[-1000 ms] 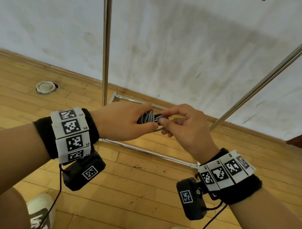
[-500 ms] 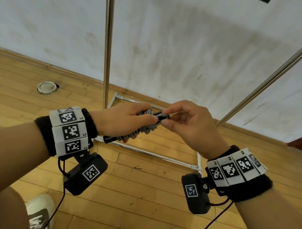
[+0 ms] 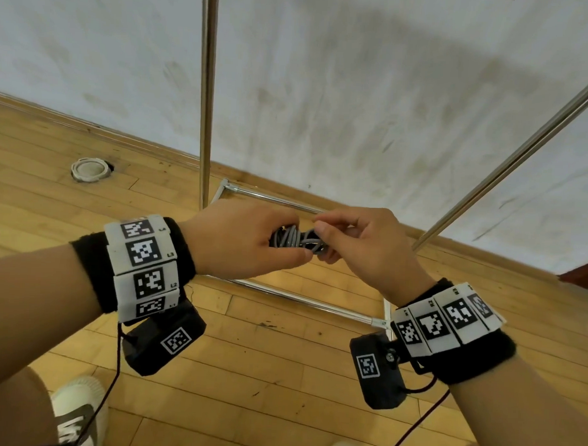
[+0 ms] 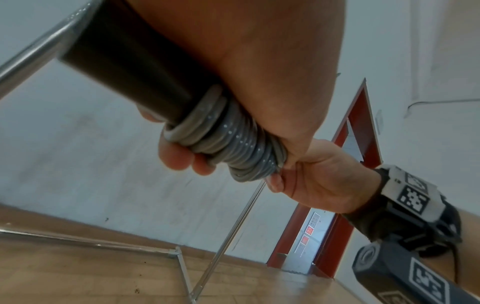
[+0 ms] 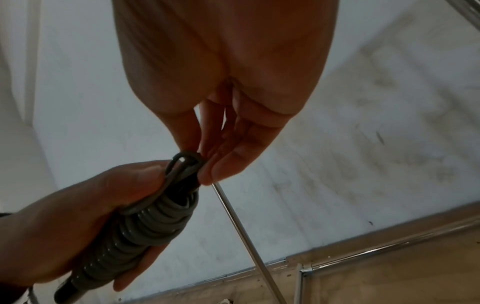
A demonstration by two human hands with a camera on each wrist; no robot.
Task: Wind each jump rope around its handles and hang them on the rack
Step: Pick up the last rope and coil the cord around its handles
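The left hand point(image 3: 242, 242) is wrapped around the black handles point(image 4: 135, 70), fingers and thumb curled over the grey rope point(image 3: 295, 240) coiled tightly around them. The bundle is held in the air above the wooden floor point(image 3: 247, 371), in front of the rack point(image 3: 206, 96), not touching it. The right hand point(image 3: 368, 248) pinches a loop of the rope point(image 5: 185, 162) at the bundle's end between thumb and forefinger; its other fingers hang loosely extended.
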